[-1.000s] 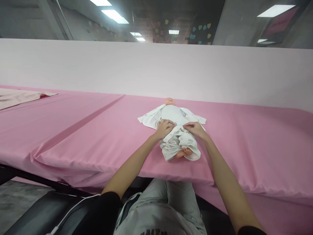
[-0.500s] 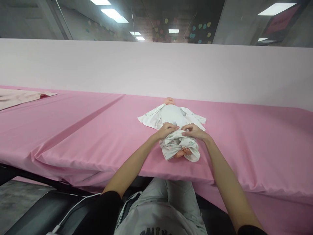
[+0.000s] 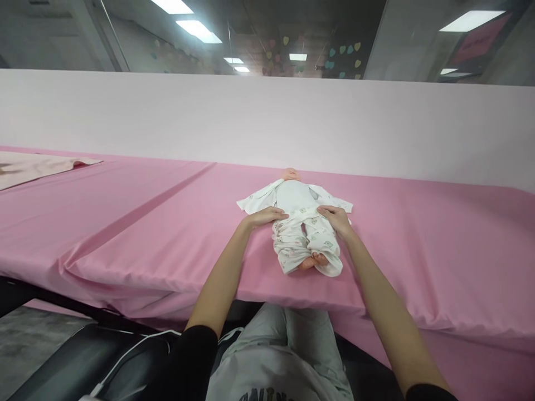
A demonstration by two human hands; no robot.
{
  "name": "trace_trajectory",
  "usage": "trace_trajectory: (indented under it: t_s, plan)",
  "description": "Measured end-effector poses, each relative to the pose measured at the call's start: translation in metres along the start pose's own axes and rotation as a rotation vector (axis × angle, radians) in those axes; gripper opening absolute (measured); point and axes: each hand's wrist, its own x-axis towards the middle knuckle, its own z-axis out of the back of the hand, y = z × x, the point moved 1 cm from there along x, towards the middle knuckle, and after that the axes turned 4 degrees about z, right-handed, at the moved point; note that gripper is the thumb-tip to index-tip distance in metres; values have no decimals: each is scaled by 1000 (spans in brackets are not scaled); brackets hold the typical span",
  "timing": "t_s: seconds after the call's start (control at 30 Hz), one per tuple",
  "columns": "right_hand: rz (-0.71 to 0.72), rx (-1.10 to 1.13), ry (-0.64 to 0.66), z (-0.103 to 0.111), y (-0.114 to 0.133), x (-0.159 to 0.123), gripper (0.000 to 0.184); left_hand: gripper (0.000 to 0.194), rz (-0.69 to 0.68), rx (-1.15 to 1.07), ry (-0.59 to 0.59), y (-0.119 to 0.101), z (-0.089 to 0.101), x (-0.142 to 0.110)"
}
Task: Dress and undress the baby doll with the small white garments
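A baby doll (image 3: 291, 174) lies on its back on the pink cover, head away from me. It wears a white long-sleeved top (image 3: 292, 194) with the sleeves spread to both sides. Patterned white baby pants (image 3: 292, 239) cover its legs, the waistband reaching the lower edge of the top. My left hand (image 3: 270, 215) pinches the waistband at its left side. At the right side of the same waistband, my right hand (image 3: 333, 216) grips the cloth between thumb and fingers. The doll's feet (image 3: 313, 260) poke out at the leg openings near the table's front.
Pink cloth (image 3: 167, 234) covers the table, with folds on the left. A pale pink cloth (image 3: 42, 167) lies at the far left. Behind the table stands a white partition (image 3: 267, 120) with glass above. A white cable (image 3: 125, 356) runs over a black seat (image 3: 83, 356) at lower left.
The pants' waistband has been drawn up from the bunched legs to the doll's waist. My hands have moved apart and slightly away from me, stretching the waistband wider.
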Motion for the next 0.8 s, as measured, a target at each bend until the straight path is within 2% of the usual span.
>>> trace_trajectory:
  t_s: [0.17, 0.27, 0.37, 0.43, 0.5, 0.63, 0.7, 0.8]
  plan:
    - [125, -180, -6, -6, -5, -4, 35, 41, 20, -46, -105, 18, 13, 6]
    - [238, -373, 5, -6, -5, -6, 35, 43, 23, -105, -283, 29, 15, 14]
    - [264, -478, 69, -2, -4, -7, 35, 43, -2, -154, -488, 34, 12, 21]
    - [288, -511, 119, -1, -2, -7, 35, 39, -62, -163, -557, 30, 6, 24]
    - [350, -542, 157, -4, 2, -7, 35, 36, -147, -176, -571, 21, -3, 25]
    - [452, -583, 220, -19, 9, -6, 26, 35, -313, -243, -483, 1, -17, 19]
    - [416, -577, 170, -24, 10, 1, 22, 35, -332, -199, -477, 0, -19, 17]
    - [302, -520, -26, -25, 4, 23, 21, 36, -272, -35, -455, 9, -14, 18]
